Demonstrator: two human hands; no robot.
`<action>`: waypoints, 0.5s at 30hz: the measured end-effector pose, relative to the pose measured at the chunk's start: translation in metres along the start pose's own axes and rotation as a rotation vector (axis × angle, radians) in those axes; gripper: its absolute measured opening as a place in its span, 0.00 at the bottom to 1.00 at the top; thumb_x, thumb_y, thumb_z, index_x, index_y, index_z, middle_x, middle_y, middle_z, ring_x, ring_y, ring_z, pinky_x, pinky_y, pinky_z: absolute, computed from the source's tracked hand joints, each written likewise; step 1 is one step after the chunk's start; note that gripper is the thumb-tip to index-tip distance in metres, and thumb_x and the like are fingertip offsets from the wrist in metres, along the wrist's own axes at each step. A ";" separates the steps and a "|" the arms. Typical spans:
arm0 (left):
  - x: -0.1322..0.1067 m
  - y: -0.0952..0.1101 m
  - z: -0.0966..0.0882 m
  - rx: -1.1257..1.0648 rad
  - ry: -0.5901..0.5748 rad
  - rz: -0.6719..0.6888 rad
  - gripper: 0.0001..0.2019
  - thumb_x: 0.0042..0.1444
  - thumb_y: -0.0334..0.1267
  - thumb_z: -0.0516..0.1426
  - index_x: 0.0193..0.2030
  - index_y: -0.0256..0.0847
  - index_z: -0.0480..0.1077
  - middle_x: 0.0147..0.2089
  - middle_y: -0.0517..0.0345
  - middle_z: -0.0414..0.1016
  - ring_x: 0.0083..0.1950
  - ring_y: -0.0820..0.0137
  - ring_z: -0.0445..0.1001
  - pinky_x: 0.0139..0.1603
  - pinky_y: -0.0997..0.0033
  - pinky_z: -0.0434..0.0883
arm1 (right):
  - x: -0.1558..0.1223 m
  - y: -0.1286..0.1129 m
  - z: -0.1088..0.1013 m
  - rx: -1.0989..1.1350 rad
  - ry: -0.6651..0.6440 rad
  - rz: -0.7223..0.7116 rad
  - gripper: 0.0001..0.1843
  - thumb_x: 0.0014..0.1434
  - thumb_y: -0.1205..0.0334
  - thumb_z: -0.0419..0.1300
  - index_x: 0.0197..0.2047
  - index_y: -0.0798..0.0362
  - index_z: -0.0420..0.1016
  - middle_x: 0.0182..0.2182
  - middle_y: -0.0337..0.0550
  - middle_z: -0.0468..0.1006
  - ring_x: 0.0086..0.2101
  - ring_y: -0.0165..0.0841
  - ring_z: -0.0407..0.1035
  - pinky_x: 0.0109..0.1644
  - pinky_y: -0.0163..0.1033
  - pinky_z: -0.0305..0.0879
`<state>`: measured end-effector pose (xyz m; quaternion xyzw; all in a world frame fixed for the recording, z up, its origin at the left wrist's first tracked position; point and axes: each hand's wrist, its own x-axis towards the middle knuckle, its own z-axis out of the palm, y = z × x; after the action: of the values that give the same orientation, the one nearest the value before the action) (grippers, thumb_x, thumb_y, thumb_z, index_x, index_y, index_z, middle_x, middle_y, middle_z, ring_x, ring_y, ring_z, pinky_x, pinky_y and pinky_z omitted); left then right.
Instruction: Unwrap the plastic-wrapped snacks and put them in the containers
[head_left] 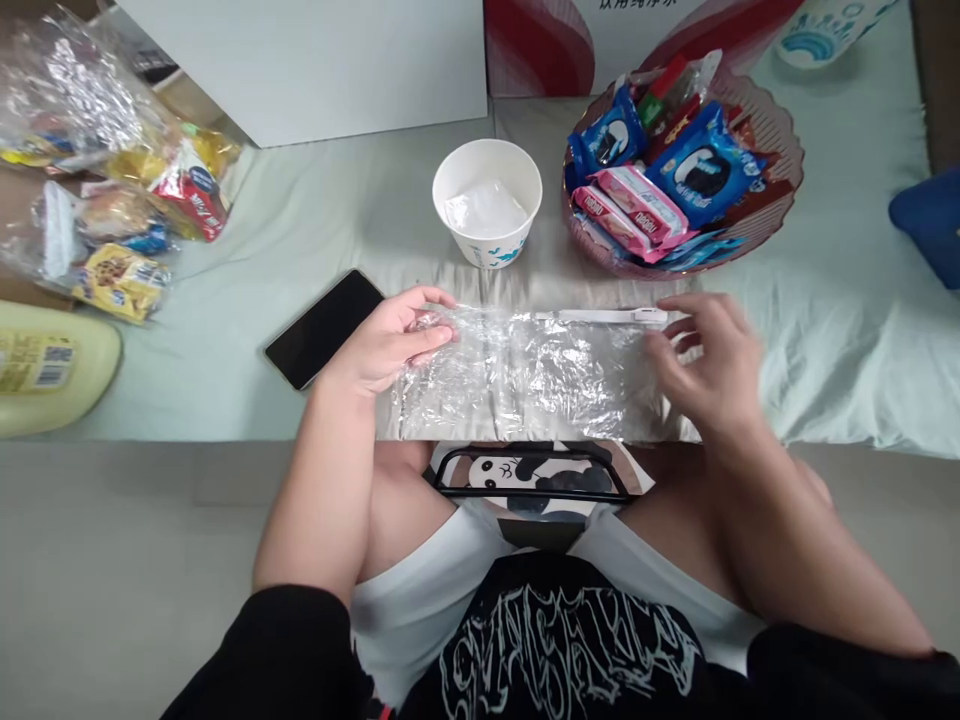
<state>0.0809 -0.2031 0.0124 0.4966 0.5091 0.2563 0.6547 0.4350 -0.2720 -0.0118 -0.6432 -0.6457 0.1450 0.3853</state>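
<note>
A sheet or bag of clear crinkled plastic (570, 385) lies spread along the table's front edge. My left hand (394, 335) is closed on its upper left corner, thumb against fingers. Across the top of the plastic lies a slim white plastic tool (600, 316) with a wider right end; its exact kind I cannot make out. My right hand (709, 355), slightly blurred, curves around that wider end with thumb and fingers apart. The index fingertip is at the tool's end; whether it touches is unclear.
Behind the plastic stands a white paper cup (491, 245) with clear wrapping inside. A pink glass bowl (784, 190) holds several packaged snacks. A black phone (322, 330) lies left, near bagged snacks (124, 280) and a yellow bottle (60, 370). White boxes (322, 70) stand behind.
</note>
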 end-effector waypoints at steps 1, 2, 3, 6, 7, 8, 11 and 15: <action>0.001 0.001 0.001 -0.016 -0.029 -0.018 0.19 0.50 0.35 0.68 0.48 0.41 0.70 0.31 0.60 0.77 0.19 0.83 0.57 0.18 0.79 0.52 | 0.001 -0.001 -0.001 -0.011 0.051 -0.074 0.10 0.59 0.57 0.64 0.44 0.48 0.78 0.39 0.46 0.80 0.32 0.35 0.72 0.39 0.46 0.72; 0.002 0.002 0.002 -0.029 -0.062 -0.038 0.19 0.50 0.35 0.68 0.48 0.41 0.70 0.31 0.60 0.77 0.19 0.84 0.56 0.18 0.79 0.52 | 0.003 -0.002 0.000 0.020 0.059 -0.120 0.09 0.60 0.56 0.63 0.42 0.48 0.78 0.38 0.46 0.80 0.35 0.37 0.73 0.43 0.48 0.73; 0.004 0.002 0.004 -0.036 -0.099 -0.059 0.19 0.50 0.34 0.68 0.48 0.40 0.70 0.31 0.60 0.78 0.19 0.84 0.57 0.18 0.79 0.52 | 0.005 -0.004 0.002 0.084 0.013 -0.142 0.09 0.62 0.54 0.63 0.43 0.48 0.78 0.39 0.46 0.80 0.38 0.38 0.74 0.46 0.49 0.74; 0.010 0.005 0.011 -0.037 -0.220 -0.113 0.19 0.50 0.33 0.68 0.48 0.40 0.70 0.30 0.59 0.79 0.18 0.84 0.57 0.18 0.80 0.50 | 0.015 -0.014 0.016 0.340 -0.360 -0.147 0.21 0.60 0.49 0.67 0.54 0.48 0.75 0.49 0.49 0.82 0.49 0.42 0.77 0.57 0.52 0.74; 0.013 0.006 0.013 -0.036 -0.253 -0.122 0.19 0.50 0.33 0.68 0.48 0.40 0.70 0.30 0.59 0.79 0.18 0.84 0.56 0.18 0.80 0.50 | 0.019 -0.019 0.022 0.408 -0.493 -0.144 0.29 0.57 0.47 0.70 0.59 0.49 0.73 0.52 0.50 0.81 0.53 0.43 0.76 0.59 0.52 0.73; 0.015 0.007 0.015 -0.039 -0.280 -0.123 0.20 0.50 0.34 0.69 0.48 0.40 0.70 0.29 0.59 0.79 0.18 0.85 0.56 0.18 0.80 0.49 | 0.023 -0.025 0.027 0.461 -0.615 -0.130 0.37 0.54 0.46 0.72 0.63 0.50 0.70 0.54 0.51 0.80 0.53 0.43 0.76 0.58 0.51 0.74; 0.018 0.008 0.019 -0.073 -0.336 -0.104 0.23 0.49 0.40 0.71 0.48 0.40 0.70 0.28 0.60 0.79 0.17 0.84 0.55 0.17 0.79 0.47 | 0.031 -0.042 0.038 0.518 -0.922 -0.015 0.37 0.53 0.48 0.73 0.61 0.53 0.70 0.43 0.47 0.83 0.39 0.36 0.78 0.42 0.43 0.76; 0.015 0.007 0.027 -0.245 -0.317 -0.004 0.38 0.45 0.68 0.67 0.55 0.45 0.70 0.33 0.56 0.82 0.17 0.77 0.64 0.16 0.75 0.54 | 0.028 -0.053 0.042 0.631 -1.114 0.102 0.14 0.60 0.52 0.70 0.36 0.53 0.74 0.24 0.35 0.74 0.23 0.24 0.64 0.26 0.34 0.63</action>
<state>0.1122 -0.1978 0.0123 0.4463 0.3658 0.2336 0.7826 0.3717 -0.2400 0.0058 -0.3569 -0.6440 0.6586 0.1553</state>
